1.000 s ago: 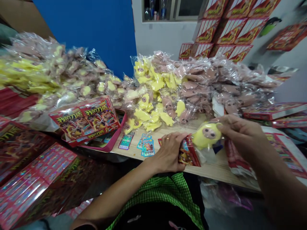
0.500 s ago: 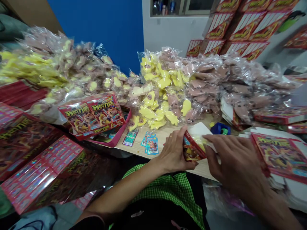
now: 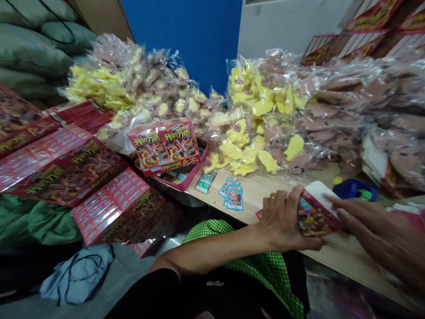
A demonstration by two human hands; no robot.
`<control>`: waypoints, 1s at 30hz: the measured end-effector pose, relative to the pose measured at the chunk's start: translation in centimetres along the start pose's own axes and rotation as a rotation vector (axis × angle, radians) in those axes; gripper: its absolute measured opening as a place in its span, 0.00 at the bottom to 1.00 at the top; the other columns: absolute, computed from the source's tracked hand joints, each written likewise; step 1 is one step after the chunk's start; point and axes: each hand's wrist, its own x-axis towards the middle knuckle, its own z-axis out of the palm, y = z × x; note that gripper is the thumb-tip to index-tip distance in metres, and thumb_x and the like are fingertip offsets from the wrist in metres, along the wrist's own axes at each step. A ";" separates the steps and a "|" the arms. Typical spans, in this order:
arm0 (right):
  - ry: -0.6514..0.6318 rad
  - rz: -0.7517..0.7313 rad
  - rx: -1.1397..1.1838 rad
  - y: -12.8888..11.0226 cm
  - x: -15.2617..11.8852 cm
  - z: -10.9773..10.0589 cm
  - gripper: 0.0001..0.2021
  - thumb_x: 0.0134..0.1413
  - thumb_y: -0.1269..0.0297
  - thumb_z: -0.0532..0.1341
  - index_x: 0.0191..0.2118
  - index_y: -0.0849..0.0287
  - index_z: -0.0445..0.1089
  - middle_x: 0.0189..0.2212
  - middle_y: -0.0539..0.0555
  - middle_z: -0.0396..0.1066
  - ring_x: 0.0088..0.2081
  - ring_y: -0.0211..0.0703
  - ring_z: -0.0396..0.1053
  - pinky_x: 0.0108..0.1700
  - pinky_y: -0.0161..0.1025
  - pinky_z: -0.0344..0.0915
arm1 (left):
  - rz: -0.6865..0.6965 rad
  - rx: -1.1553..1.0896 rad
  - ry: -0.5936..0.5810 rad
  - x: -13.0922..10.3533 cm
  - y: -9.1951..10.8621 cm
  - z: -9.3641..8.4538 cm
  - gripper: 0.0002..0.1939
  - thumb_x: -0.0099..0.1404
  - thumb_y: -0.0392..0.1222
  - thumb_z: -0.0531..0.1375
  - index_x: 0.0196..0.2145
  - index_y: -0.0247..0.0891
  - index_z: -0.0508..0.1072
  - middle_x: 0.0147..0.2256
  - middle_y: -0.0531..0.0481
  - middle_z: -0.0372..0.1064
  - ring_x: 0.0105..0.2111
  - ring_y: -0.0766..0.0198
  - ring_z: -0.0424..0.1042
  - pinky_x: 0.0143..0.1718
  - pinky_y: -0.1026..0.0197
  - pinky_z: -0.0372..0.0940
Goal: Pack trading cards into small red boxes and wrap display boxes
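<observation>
A small red printed box point(image 3: 314, 217) with a raised white flap is gripped by my left hand point(image 3: 287, 219), its fingers around the left side above the wooden table. My right hand point(image 3: 375, 235) is at the box's right end, fingers pressed together on the flap and edge; it is blurred. Blue-edged cards point(image 3: 234, 197) and a green card point(image 3: 205, 182) lie on the table point(image 3: 252, 216) left of my hands. Just behind my right hand sits a blue container point(image 3: 355, 189) with something green inside.
Bagged yellow and brown figures point(image 3: 262, 104) are heaped along the back. A pink tray point(image 3: 186, 184) bears a red display box point(image 3: 166, 148). Large red boxes point(image 3: 59, 166) stand at left, stacked sacks point(image 3: 29, 48) behind them.
The view has swung left, so the scene sits further right. The yellow piece seen at the box's opening is no longer visible, and my right hand's fingers are now against the white flap.
</observation>
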 end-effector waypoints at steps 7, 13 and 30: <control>0.009 -0.078 -0.104 -5.5 1.4 4.9 0.21 0.62 0.70 0.52 0.58 0.57 0.69 0.51 0.66 0.73 0.49 0.63 0.74 0.48 0.57 0.74 | -0.011 0.144 0.058 -2.1 -5.0 -8.3 0.21 0.73 0.51 0.58 0.58 0.39 0.70 0.61 0.36 0.67 0.61 0.47 0.68 0.63 0.43 0.67; -0.245 -0.181 -0.147 -13.0 0.8 15.7 0.27 0.58 0.72 0.58 0.64 0.71 0.65 0.63 0.71 0.66 0.59 0.64 0.66 0.56 0.56 0.69 | -0.053 0.539 -0.155 -10.4 -13.9 -18.7 0.33 0.67 0.48 0.65 0.66 0.40 0.64 0.71 0.35 0.55 0.72 0.45 0.53 0.69 0.38 0.58; -0.132 -0.304 -0.074 -13.0 1.4 18.7 0.14 0.51 0.85 0.56 0.37 0.61 0.71 0.36 0.61 0.69 0.40 0.55 0.62 0.43 0.46 0.60 | 0.064 0.570 0.052 -11.9 -16.9 -18.2 0.14 0.74 0.39 0.55 0.51 0.43 0.79 0.52 0.43 0.80 0.54 0.52 0.79 0.55 0.46 0.74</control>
